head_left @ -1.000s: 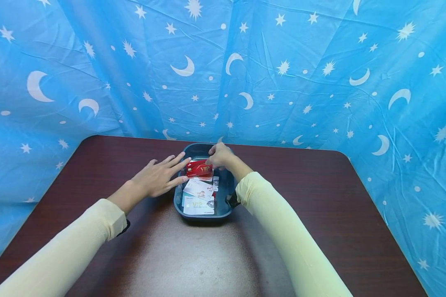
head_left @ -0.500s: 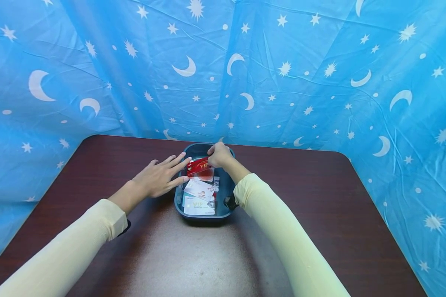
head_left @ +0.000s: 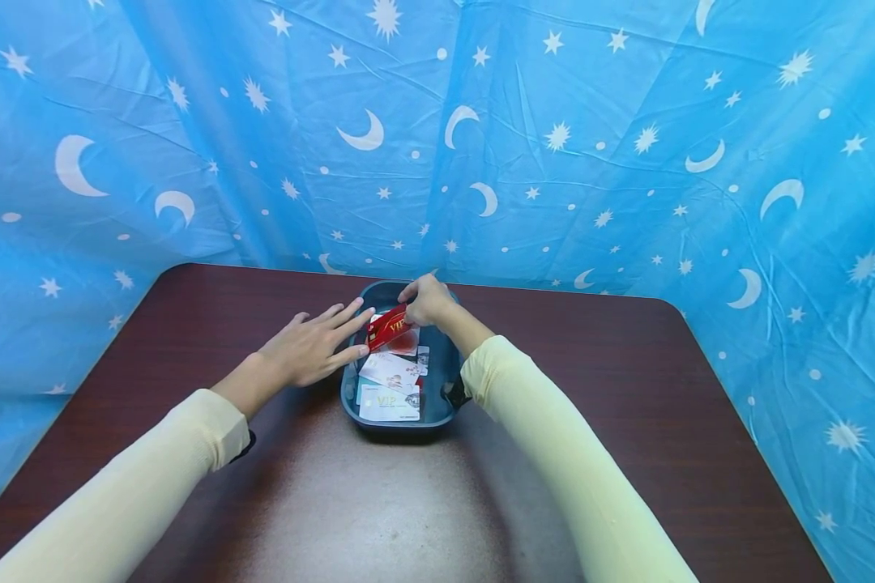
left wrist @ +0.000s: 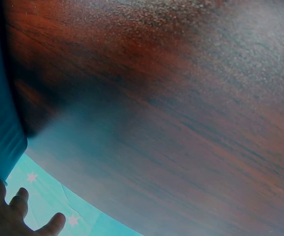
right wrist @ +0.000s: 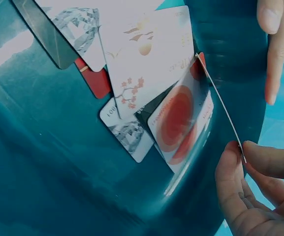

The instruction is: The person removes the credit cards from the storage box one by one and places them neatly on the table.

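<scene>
My right hand (head_left: pixel 430 301) pinches a red VIP card (head_left: pixel 388 327) by its right end, over the far half of a dark blue tray (head_left: pixel 401 429). In the right wrist view the pinched card (right wrist: pixel 223 105) is seen nearly edge-on, tilted up with its far end low near the other cards. Fingers spread, my left hand (head_left: pixel 313 348) rests at the tray's left rim, fingertips beside the red card. Below the red card lie a white card with a red circle pattern (right wrist: pixel 173 120), a white card with blossoms (right wrist: pixel 151 64) and a white VIP card (head_left: pixel 390 403).
More cards, including a small red one (right wrist: pixel 96 81) and one with a diamond picture (right wrist: pixel 128 137), overlap in the tray. The tray stands on a dark wooden table (head_left: pixel 591 389). A blue curtain (head_left: pixel 262 162) with moons and stars hangs behind the table.
The red card has turned from lying nearly flat to a steep tilt, its right end lifted by my right hand. My left hand has stayed in place.
</scene>
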`<state>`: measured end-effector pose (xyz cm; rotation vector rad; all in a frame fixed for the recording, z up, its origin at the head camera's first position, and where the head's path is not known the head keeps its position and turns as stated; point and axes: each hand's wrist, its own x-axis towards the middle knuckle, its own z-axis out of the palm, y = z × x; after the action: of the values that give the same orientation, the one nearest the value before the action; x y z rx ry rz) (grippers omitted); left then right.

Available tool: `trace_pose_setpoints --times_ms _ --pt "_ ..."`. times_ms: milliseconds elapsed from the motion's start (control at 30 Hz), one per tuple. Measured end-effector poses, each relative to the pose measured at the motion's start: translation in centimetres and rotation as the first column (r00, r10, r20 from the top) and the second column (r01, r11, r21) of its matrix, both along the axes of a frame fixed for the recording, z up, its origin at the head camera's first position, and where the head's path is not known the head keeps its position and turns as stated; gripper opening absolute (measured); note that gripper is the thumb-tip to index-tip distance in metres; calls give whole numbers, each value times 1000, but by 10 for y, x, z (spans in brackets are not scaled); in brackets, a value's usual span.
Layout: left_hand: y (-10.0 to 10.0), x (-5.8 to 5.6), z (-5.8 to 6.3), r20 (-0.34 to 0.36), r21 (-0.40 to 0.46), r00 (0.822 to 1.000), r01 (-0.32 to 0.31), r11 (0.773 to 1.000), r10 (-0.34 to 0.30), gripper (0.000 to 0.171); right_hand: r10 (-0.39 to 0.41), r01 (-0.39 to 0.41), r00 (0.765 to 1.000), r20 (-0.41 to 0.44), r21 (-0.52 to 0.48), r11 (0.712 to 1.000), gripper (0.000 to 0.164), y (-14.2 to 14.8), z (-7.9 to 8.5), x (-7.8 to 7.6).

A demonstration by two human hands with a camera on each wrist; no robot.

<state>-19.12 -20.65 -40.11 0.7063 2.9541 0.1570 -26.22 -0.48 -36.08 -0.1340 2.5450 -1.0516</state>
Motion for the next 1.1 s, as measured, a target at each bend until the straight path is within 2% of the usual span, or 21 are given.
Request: trace_pose_setpoints --times_ms 233,433,767,1100 --pt "0 0 -1 2 -7 1000 3 1000 -3 72 13 -13 1000 0 -60 998 33 6 11 -2" --pt "-2 0 1 21 -14 1000 4 1000 -3 72 -8 7 999 -38 -35 999 34 19 27 -11" --pt "-3 0 1 17 -10 1000 13 1000 -13 71 -101 95 988 -113 -62 994 35 51 50 -25" --pt "1 0 2 15 5 1000 14 1000 -15 70 -205 188 966 -159 -115 975 37 86 51 -36"
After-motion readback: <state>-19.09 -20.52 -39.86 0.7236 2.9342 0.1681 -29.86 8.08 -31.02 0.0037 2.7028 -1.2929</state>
